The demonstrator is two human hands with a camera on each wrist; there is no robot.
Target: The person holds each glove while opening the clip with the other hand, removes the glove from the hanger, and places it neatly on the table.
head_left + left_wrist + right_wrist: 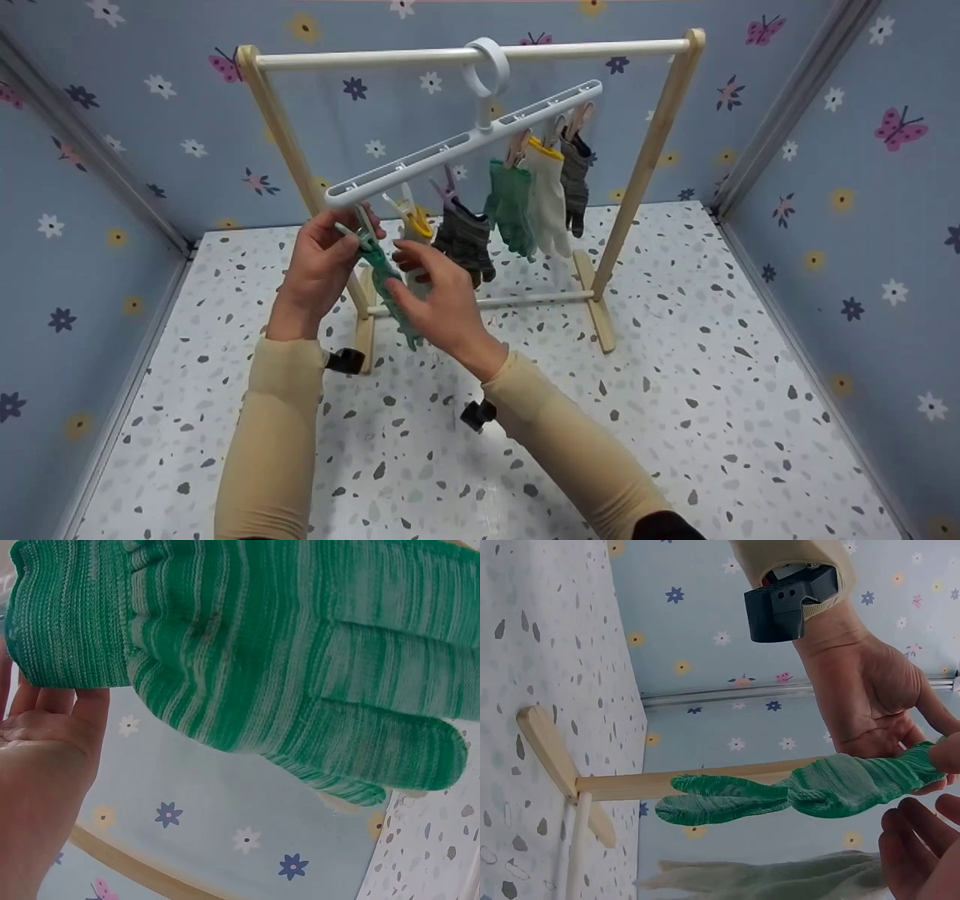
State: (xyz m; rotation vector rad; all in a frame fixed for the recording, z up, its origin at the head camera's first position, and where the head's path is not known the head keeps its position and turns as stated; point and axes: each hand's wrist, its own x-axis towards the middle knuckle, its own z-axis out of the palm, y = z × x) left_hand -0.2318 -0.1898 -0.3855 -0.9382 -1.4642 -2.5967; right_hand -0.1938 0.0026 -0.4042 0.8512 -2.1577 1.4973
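Observation:
My left hand [319,251] pinches a pale green clothespin [365,234] under the near left end of a white clip hanger [420,169]. A green knit glove [390,289] hangs from that clothespin by its cuff. In the left wrist view the glove [240,645] spreads wide, with my left fingers behind its cuff. My right hand [446,304] is just right of the glove, thumb and fingers apart and loosely bent. In the right wrist view, its fingers [911,840] show below the glove [840,784].
The hanger's ring [487,67] hangs on the top rail of a wooden rack [652,150]. Pegged along the hanger are a white glove with yellow cuff [547,199], grey gloves [465,240] and another green glove [511,206]. Patterned walls [862,225] enclose the speckled table [712,420].

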